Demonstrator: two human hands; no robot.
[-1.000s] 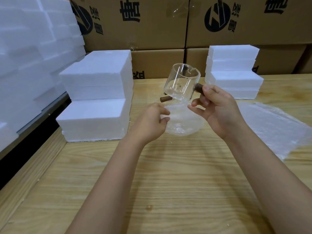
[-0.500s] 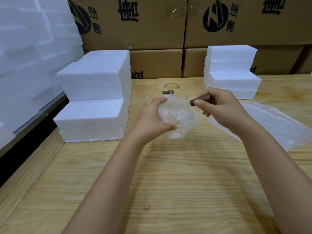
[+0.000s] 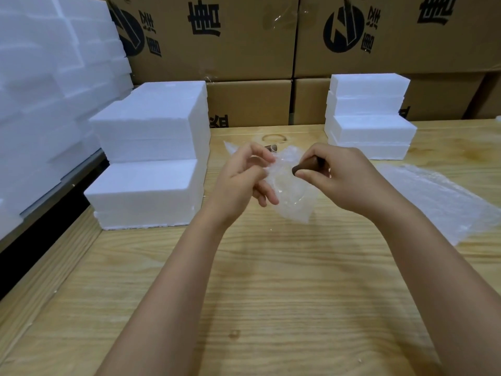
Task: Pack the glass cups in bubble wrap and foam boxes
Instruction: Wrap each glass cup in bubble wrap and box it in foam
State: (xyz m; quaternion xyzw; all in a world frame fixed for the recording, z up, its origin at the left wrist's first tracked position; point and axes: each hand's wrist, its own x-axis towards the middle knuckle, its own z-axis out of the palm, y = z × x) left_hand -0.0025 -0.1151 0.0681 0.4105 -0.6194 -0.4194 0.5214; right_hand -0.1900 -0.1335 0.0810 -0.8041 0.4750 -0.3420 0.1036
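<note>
Mid-table, the glass cup (image 3: 286,183) lies inside bubble wrap (image 3: 295,210) between both hands — right hand (image 3: 341,180) grips its brown handle (image 3: 305,167), left hand (image 3: 241,183) pinches the wrap's far edge

You're at a warehouse packing bench: printed cardboard cartons (image 3: 244,36) stacked across the top, white foam boxes (image 3: 151,158) piled at left and upper right, bubble wrap sheets (image 3: 433,196) on a wooden table (image 3: 271,294).
</note>
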